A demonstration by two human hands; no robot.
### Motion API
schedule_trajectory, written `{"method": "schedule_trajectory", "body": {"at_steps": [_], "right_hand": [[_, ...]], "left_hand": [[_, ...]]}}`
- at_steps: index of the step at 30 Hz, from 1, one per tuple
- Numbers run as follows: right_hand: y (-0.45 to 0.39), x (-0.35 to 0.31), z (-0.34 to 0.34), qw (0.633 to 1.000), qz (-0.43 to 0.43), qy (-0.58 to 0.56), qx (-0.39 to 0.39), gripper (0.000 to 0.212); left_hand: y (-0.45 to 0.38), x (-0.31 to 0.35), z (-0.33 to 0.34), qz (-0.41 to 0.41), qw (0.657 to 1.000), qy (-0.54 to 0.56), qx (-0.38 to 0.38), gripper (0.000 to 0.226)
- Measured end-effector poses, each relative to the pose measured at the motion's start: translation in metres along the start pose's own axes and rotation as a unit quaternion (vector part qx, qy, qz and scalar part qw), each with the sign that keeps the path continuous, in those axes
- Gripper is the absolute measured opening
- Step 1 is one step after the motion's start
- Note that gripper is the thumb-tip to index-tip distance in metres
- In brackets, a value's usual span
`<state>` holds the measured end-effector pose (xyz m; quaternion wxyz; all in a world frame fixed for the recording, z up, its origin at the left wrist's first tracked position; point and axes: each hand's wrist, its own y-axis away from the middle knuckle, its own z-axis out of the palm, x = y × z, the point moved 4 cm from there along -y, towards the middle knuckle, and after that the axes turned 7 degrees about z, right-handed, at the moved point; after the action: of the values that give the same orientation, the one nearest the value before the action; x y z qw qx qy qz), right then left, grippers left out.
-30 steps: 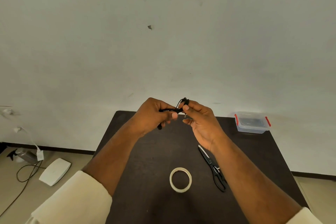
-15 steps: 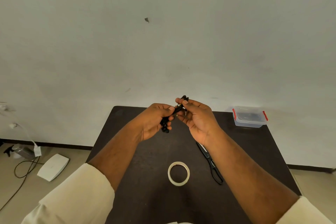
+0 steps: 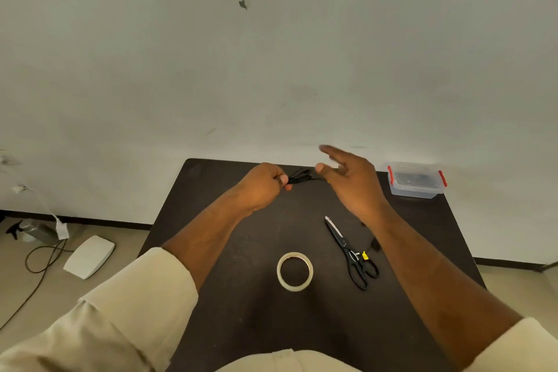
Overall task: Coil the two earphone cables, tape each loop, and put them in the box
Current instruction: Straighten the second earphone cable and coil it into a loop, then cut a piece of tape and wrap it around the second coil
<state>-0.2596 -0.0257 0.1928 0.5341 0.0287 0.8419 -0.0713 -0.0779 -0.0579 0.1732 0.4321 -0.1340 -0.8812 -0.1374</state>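
Black scissors (image 3: 351, 254) lie on the dark table (image 3: 229, 311); a white device (image 3: 89, 256) rests on the floor.

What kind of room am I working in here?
Probably a plain office or lab workstation: a dark table against a bare white wall, with a cable and white device on the floor.

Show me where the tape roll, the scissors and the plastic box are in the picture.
tape roll (image 3: 295, 288): head view, on the near side of its ring.
scissors (image 3: 343, 242): head view, on the blades near the pivot.
plastic box (image 3: 414, 192): head view, on its clear front wall.
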Motion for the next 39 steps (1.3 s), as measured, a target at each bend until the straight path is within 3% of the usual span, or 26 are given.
{"method": "schedule_trajectory", "body": {"at_steps": [1,3,4,6,8,10,14,17,19,22,25,27,29,30,32,36,39], "right_hand": [[-0.001,-0.005,0.005,0.993,-0.082,0.083,-0.035,0.043],[-0.002,-0.005,0.024,0.925,-0.182,0.305,-0.134,0.049],[-0.003,0.001,0.032,0.886,-0.191,0.391,-0.160,0.047],[-0.004,0.007,0.035,0.852,-0.194,0.459,-0.161,0.033],[-0.002,0.011,0.037,0.840,-0.219,0.471,-0.157,0.027],[0.001,0.023,0.041,0.842,-0.212,0.449,-0.210,0.024],[0.004,0.063,0.052,0.877,-0.052,0.299,-0.372,0.016],[0.009,0.088,0.062,0.865,0.076,0.203,-0.453,0.019],[0.011,0.103,0.071,0.855,0.100,0.197,-0.470,0.018],[0.010,0.121,0.082,0.876,0.052,0.221,-0.425,0.015],[0.011,0.145,0.076,0.944,0.076,0.142,-0.288,0.059],[0.018,0.169,0.067,0.964,0.150,0.119,-0.184,0.040],[0.033,0.198,0.070,0.947,0.212,0.175,-0.163,0.006],[0.043,0.209,0.075,0.934,0.237,0.202,-0.175,0.004],[0.065,0.227,0.088,0.911,0.300,0.213,-0.184,0.016],[0.092,0.242,0.111,0.890,0.380,0.218,-0.126,0.036],[0.092,0.239,0.124,0.883,0.388,0.250,-0.090,0.023]], "left_hand": [[-0.002,0.001,0.004,0.001,1.000,0.001,-0.009,0.028],[-0.005,0.005,0.011,0.012,1.000,-0.002,-0.029,0.030],[-0.006,0.006,0.013,0.015,0.999,-0.004,-0.039,0.030],[-0.008,0.006,0.017,0.012,0.998,-0.010,-0.068,0.030],[-0.007,0.000,0.020,0.015,0.995,-0.023,-0.093,0.029],[-0.002,-0.008,0.027,0.048,0.989,-0.074,-0.115,0.027],[0.013,-0.032,0.055,0.138,0.960,-0.197,-0.143,0.021],[0.021,-0.053,0.077,0.181,0.937,-0.260,-0.147,0.014],[0.023,-0.067,0.089,0.180,0.929,-0.287,-0.146,0.011],[0.018,-0.088,0.097,0.128,0.947,-0.273,-0.115,0.014],[0.015,-0.122,0.093,-0.001,0.984,-0.174,-0.029,0.021],[0.020,-0.146,0.094,-0.074,0.992,-0.102,0.021,0.024],[0.026,-0.167,0.099,-0.120,0.990,-0.061,0.043,0.024],[0.028,-0.175,0.102,-0.137,0.988,-0.042,0.053,0.023],[0.032,-0.185,0.109,-0.179,0.981,0.010,0.072,0.022],[0.035,-0.192,0.125,-0.263,0.951,0.130,0.101,0.028],[0.038,-0.188,0.130,-0.295,0.925,0.200,0.131,0.030]]}}
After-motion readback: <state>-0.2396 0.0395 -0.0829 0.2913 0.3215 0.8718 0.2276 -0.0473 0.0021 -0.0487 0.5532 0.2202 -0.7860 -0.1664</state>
